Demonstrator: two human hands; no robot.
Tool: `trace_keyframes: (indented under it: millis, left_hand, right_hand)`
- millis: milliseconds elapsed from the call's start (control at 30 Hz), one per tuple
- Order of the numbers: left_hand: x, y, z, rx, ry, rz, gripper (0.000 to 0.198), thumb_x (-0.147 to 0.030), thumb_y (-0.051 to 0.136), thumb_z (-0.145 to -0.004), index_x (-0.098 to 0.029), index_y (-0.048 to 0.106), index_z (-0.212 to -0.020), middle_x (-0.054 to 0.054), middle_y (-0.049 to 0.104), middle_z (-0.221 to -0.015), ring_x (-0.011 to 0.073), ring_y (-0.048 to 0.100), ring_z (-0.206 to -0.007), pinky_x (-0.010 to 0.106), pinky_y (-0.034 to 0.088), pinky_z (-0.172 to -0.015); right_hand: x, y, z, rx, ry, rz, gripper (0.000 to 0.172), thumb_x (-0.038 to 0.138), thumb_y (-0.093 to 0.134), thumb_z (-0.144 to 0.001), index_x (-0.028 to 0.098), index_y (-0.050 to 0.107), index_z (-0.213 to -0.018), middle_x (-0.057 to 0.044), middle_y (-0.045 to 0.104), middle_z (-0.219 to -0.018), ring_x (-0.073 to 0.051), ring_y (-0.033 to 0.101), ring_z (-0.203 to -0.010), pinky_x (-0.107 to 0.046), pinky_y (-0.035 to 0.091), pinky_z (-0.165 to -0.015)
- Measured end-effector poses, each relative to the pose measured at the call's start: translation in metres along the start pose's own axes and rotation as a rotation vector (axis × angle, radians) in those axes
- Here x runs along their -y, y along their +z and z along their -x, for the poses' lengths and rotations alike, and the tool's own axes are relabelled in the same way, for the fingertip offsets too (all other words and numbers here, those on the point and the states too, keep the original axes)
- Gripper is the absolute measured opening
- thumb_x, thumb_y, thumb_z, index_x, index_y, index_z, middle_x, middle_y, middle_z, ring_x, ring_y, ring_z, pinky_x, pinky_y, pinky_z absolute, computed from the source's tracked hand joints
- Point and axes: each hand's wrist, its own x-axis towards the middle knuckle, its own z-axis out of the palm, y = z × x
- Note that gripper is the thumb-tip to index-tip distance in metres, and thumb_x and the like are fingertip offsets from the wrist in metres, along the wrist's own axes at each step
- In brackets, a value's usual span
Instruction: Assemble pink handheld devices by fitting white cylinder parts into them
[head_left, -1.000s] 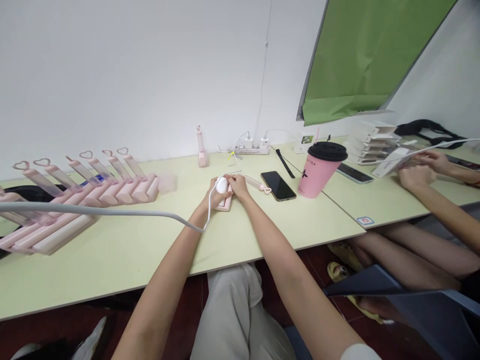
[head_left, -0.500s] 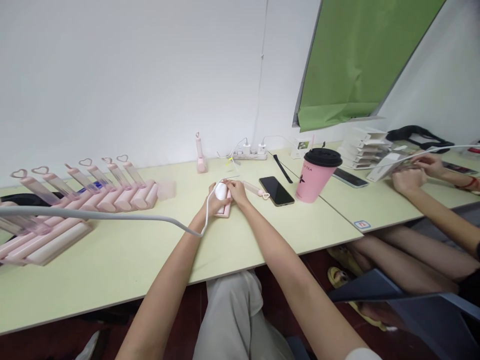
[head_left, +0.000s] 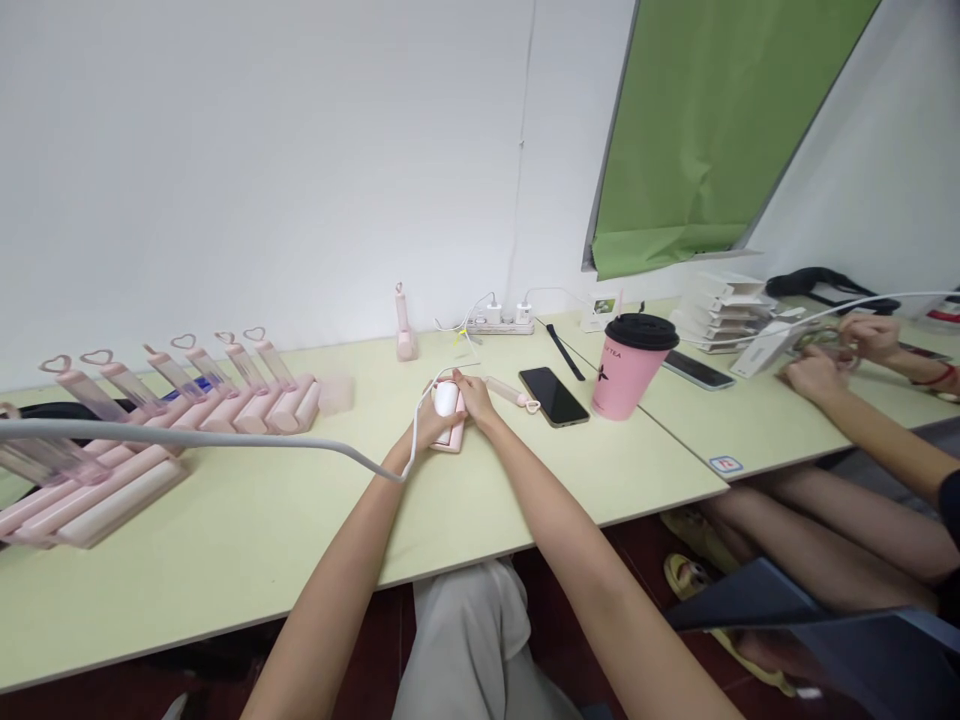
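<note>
Both my hands are together over the table, holding a small pink-and-white device (head_left: 447, 402), whose exact kind I cannot make out. My left hand (head_left: 428, 424) wraps its left side, with the thumb across the front. My right hand (head_left: 475, 396) closes on its upper right side; the fingertips are partly hidden behind it. The device has a white rounded part set in a pink base. Just right of my right hand lies a clear pink tube with a heart-shaped loop (head_left: 510, 393). A white cable (head_left: 409, 455) crosses the view in front of my left wrist.
At left stand several pink bases with clear tubes (head_left: 255, 405). A similar piece (head_left: 405, 330) is by the wall, near a power strip (head_left: 500, 326). Rightward are a black phone (head_left: 553, 396), a pink cup (head_left: 628, 378) and white boxes (head_left: 724, 310). Another person's hands (head_left: 821, 370) work at far right.
The view has tilted up slightly, so the scene sits lower. My hands stay on the device, which shows a little more. The other person's hands have shifted off the white box.
</note>
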Motion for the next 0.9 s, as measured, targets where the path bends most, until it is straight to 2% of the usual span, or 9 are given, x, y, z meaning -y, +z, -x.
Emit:
trace_keyframes:
  millis: [100,233,300,367,433,533,700,800,900]
  left_hand:
    - [0.001,-0.001,0.0,-0.039,-0.072,0.032,0.066,-0.032,0.072,-0.055,-0.016,0.047,-0.114,0.011,0.054,-0.112,0.0258,0.051,-0.105,0.039,0.04,-0.09]
    - [0.007,-0.01,-0.003,-0.119,-0.197,0.258,0.063,-0.044,0.069,-0.06,-0.015,0.048,-0.112,0.009,0.059,-0.097,0.021,0.057,-0.087,0.034,0.045,-0.077]
    - [0.01,-0.017,-0.004,-0.176,-0.267,0.422,0.06,-0.048,0.066,-0.062,-0.015,0.049,-0.109,0.006,0.059,-0.087,0.0167,0.058,-0.073,0.03,0.047,-0.066]
    - [0.014,-0.024,-0.006,-0.241,-0.317,0.555,0.057,-0.05,0.066,-0.062,-0.015,0.05,-0.106,0.003,0.057,-0.078,0.0132,0.056,-0.062,0.027,0.046,-0.058]
    - [0.018,-0.03,-0.007,-0.3,-0.33,0.638,0.055,-0.048,0.067,-0.062,-0.017,0.05,-0.104,0.0,0.055,-0.073,0.011,0.055,-0.058,0.025,0.045,-0.054]
    - [0.024,-0.037,-0.009,-0.339,-0.321,0.668,0.053,-0.047,0.067,-0.063,-0.018,0.049,-0.103,-0.001,0.054,-0.072,0.0107,0.055,-0.057,0.024,0.045,-0.052]
    - [0.032,-0.043,-0.012,-0.389,-0.308,0.59,0.054,-0.049,0.066,-0.063,-0.018,0.049,-0.105,0.0,0.056,-0.073,0.012,0.056,-0.058,0.025,0.046,-0.055]
    - [0.032,-0.042,-0.012,-0.355,-0.297,0.552,0.058,-0.05,0.067,-0.061,-0.016,0.05,-0.105,0.002,0.058,-0.075,0.013,0.057,-0.061,0.025,0.045,-0.057]
    - [0.029,-0.04,-0.011,-0.293,-0.285,0.491,0.06,-0.052,0.067,-0.058,-0.013,0.052,-0.102,0.003,0.059,-0.077,0.0135,0.057,-0.063,0.025,0.044,-0.058]
  right_hand:
    - [0.007,-0.01,0.003,-0.084,-0.026,0.145,0.05,0.047,0.027,-0.09,0.019,0.069,-0.092,-0.006,0.069,-0.083,-0.017,0.061,-0.08,-0.026,0.041,-0.073]
    - [0.013,-0.035,0.011,-0.318,-0.023,0.677,0.033,0.03,0.034,-0.091,0.018,0.064,-0.102,-0.012,0.064,-0.102,-0.021,0.053,-0.1,-0.033,0.034,-0.086]
    - [0.011,-0.045,0.015,-0.306,0.023,0.903,0.025,0.025,0.049,-0.084,0.016,0.062,-0.103,-0.016,0.06,-0.108,-0.026,0.047,-0.108,-0.039,0.03,-0.09]
    - [0.008,-0.049,0.017,-0.207,0.105,1.017,0.024,0.02,0.055,-0.08,0.016,0.061,-0.103,-0.017,0.059,-0.108,-0.028,0.047,-0.106,-0.041,0.03,-0.088]
    - [0.006,-0.046,0.018,-0.065,0.118,1.005,0.023,0.017,0.053,-0.081,0.018,0.061,-0.103,-0.015,0.061,-0.104,-0.026,0.05,-0.1,-0.038,0.034,-0.082]
    - [0.011,-0.035,0.018,0.099,-0.064,0.844,0.027,0.019,0.042,-0.088,0.023,0.059,-0.109,-0.008,0.062,-0.103,-0.021,0.053,-0.097,-0.031,0.037,-0.079]
    - [0.031,-0.017,0.025,0.168,-0.301,0.607,0.035,0.026,0.027,-0.094,0.029,0.051,-0.119,-0.003,0.06,-0.106,-0.014,0.054,-0.098,-0.025,0.038,-0.082]
    - [0.038,-0.014,0.029,0.241,-0.356,0.638,0.032,0.038,0.04,-0.09,0.026,0.053,-0.116,-0.004,0.06,-0.102,-0.016,0.055,-0.095,-0.026,0.04,-0.08]
    - [0.037,-0.014,0.03,0.284,-0.381,0.694,0.034,0.038,0.051,-0.085,0.022,0.053,-0.115,-0.007,0.06,-0.104,-0.017,0.054,-0.097,-0.026,0.04,-0.08]
